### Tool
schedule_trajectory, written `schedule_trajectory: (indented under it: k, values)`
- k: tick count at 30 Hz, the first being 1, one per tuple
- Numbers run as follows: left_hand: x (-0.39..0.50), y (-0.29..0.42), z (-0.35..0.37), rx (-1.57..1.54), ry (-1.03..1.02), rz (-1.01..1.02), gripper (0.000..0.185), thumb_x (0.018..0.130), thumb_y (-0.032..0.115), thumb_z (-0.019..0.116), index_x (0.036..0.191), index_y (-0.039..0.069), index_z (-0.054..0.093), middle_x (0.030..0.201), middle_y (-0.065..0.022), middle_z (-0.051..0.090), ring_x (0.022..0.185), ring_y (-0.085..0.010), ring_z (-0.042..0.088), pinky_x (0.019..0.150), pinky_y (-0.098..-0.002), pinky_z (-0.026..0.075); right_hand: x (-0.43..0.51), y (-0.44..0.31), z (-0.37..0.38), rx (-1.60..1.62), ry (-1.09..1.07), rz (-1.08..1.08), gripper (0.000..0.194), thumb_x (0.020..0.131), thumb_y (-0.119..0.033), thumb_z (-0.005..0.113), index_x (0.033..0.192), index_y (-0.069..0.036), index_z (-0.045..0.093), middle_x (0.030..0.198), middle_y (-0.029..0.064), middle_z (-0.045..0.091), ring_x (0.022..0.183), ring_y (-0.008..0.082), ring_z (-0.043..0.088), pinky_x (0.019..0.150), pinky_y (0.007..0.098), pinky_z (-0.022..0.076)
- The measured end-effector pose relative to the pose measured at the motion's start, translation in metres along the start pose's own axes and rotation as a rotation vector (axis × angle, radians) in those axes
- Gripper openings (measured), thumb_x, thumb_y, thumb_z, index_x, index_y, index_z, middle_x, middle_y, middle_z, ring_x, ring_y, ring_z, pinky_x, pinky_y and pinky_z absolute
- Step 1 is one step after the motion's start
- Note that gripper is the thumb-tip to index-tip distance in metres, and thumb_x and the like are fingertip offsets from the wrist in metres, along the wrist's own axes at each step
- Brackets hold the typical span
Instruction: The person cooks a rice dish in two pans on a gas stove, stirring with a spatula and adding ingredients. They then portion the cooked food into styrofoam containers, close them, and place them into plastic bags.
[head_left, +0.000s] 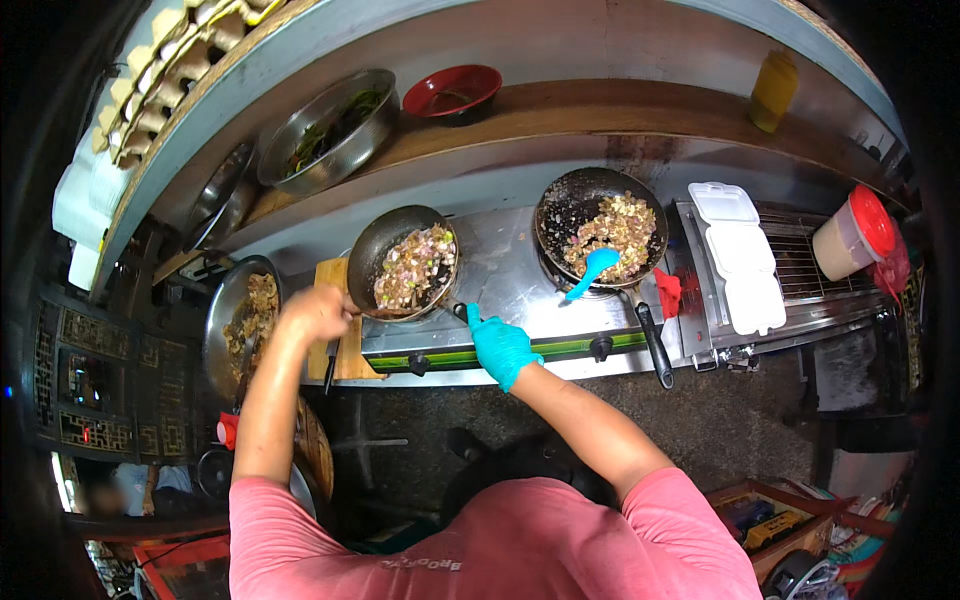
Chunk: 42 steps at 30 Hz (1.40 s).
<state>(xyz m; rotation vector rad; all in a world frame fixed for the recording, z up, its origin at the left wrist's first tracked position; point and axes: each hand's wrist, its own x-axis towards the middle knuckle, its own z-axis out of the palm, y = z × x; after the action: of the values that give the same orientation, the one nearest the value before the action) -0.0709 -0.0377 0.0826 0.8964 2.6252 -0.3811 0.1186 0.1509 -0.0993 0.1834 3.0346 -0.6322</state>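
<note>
My right hand (504, 347), in a teal glove, grips the black handle of the left frying pan (358, 259). Chopped meat with onion and green bits (416, 266) lies in that pan. My bare left hand (319, 313) is blurred at the pan's left rim, above a wooden cutting board (352, 360). Whether its fingers hold anything cannot be made out. On the right burner sits a second frying pan (559, 214) with a browned chopped mix (619, 229), and a blue spoon (592, 274) rests in it. A dark-handled knife (330, 367) lies on the board.
Left of the board stands a steel bowl of cooked meat (217, 330). White foam food boxes (735, 259) lie open on a grill (795, 232) beside a red-lidded tub (840, 240). The shelf (570, 109) holds a steel basin (360, 154), a red bowl (450, 88) and a yellow bottle (774, 90).
</note>
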Motion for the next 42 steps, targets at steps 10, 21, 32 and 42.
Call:
schedule_trajectory:
  k: [10, 21, 32, 42]
  values:
    - [-0.008, -0.016, 0.016, 0.055, -0.068, 0.126, 0.023, 0.086, 0.012, 0.064, 0.102, 0.010, 0.079, 0.102, -0.0193, 0.076, 0.100, -0.0382, 0.073, 0.088, -0.0497, 0.059, 0.005, 0.013, 0.000, -0.054, -0.043, -0.012, 0.062, 0.096, -0.007, 0.051, 0.156, -0.002, 0.036, 0.090, 0.0210, 0.071, 0.075, 0.0371, 0.073, 0.062, 0.0508, 0.0589]
    - [-0.003, -0.068, 0.049, 0.073, -0.034, 0.310, 0.023, 0.084, 0.011, 0.065, 0.102, 0.009, 0.078, 0.094, -0.0213, 0.074, 0.090, -0.0387, 0.073, 0.079, -0.0505, 0.060, 0.007, 0.006, -0.002, -0.127, -0.072, 0.050, 0.063, 0.097, -0.014, 0.053, 0.157, -0.012, 0.037, 0.090, 0.0218, 0.068, 0.074, 0.0397, 0.072, 0.061, 0.0540, 0.0562]
    - [-0.025, -0.017, 0.114, -0.024, 0.288, -0.025, 0.007, 0.082, 0.009, 0.068, 0.086, 0.005, 0.073, 0.087, -0.0195, 0.074, 0.084, -0.0357, 0.075, 0.074, -0.0475, 0.061, 0.011, 0.008, 0.006, -0.131, -0.102, 0.004, 0.064, 0.096, -0.010, 0.051, 0.158, -0.003, 0.035, 0.086, 0.0207, 0.067, 0.068, 0.0353, 0.071, 0.056, 0.0485, 0.0572]
    - [0.002, 0.036, 0.093, -0.202, 0.333, -0.420, 0.026, 0.088, 0.007, 0.060, 0.111, 0.002, 0.071, 0.102, -0.0270, 0.072, 0.097, -0.0423, 0.072, 0.085, -0.0543, 0.058, 0.019, 0.040, -0.001, -0.024, -0.099, -0.226, 0.063, 0.102, -0.022, 0.051, 0.157, 0.003, 0.034, 0.081, 0.0235, 0.066, 0.063, 0.0374, 0.069, 0.053, 0.0499, 0.0547]
